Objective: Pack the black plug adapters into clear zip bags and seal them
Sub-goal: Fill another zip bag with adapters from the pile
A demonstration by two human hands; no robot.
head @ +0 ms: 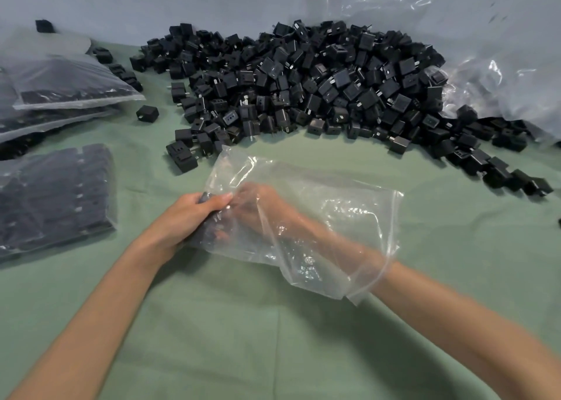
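Note:
A clear zip bag (334,211) lies on the green cloth in front of me, its open mouth toward the right. My right hand (261,208) and forearm reach deep inside it, seen blurred through the plastic. My left hand (188,217) grips the bag's closed end from outside, fingers curled over a few black adapters (212,232) lying inside there. Whether my right hand holds adapters I cannot tell. A big heap of loose black plug adapters (303,84) lies across the back of the table.
Filled, sealed bags of adapters are stacked at the left (54,193) and far left (69,81). A large crumpled clear plastic sack (485,50) lies at the back right. Stray adapters (147,113) sit between the heap and the bags. Green cloth (243,339) covers the table.

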